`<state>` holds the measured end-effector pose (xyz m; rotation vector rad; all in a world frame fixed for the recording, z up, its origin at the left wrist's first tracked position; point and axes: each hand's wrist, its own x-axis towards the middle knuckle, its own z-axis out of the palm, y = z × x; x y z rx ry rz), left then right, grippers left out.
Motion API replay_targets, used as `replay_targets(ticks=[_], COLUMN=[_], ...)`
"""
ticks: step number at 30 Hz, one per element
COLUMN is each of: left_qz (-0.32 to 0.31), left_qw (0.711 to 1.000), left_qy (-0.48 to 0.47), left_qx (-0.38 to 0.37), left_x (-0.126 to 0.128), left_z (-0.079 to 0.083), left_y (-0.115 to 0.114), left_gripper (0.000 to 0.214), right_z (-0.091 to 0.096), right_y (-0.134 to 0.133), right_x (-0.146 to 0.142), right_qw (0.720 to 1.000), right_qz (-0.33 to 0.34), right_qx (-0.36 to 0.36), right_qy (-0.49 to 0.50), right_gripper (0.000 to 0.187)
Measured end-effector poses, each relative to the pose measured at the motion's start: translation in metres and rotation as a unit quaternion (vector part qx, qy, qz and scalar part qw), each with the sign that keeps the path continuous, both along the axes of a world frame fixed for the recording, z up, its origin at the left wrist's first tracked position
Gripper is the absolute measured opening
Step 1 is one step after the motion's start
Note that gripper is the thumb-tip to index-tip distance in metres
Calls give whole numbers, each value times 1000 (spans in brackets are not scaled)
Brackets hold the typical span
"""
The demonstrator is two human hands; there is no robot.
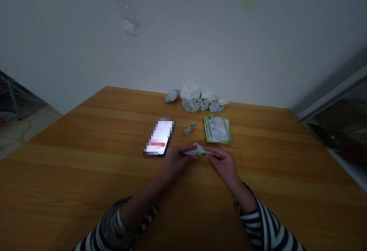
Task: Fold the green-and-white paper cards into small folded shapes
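Over table [86,167], folded wrapper [197,151] pinched btwn L hand [174,163], R hand [223,163].

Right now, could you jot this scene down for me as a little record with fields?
Left hand: pinching one end of a folded printed paper
Right hand: pinching the other end
Nearby: small folded paper piece; green-and-white printed sheet; phone, screen blurred
Farther: heap of crumpled paper
Surface: wooden table
Clothing: black-and-white striped sleeves
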<state>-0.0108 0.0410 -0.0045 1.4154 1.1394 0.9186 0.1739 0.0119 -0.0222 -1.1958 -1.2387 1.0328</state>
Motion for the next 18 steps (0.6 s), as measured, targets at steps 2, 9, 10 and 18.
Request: replay_targets(ticks=[2,9,10,18], left_qz=[-3,-10,-23,-92], left_qw=[999,964,960,966], left_qy=[25,155,164,161], left_qx=[29,217,226,182], left_x=[-1,-2,-2,1], left_z=[-1,4,5,8], left_y=[0,-3,-3,-6], left_gripper=[30,25,26,28], right_z=[0,4,5,5], right_y=[-1,-8,-8,-10], right_x=[1,-1,-2,-2], right_qw=[999,981,978,979], right_qz=[-15,-78,-82,-64], right_qx=[11,64,72,76], right_qy=[-51,-168,-176,-176], right_gripper=[20,15,15,16])
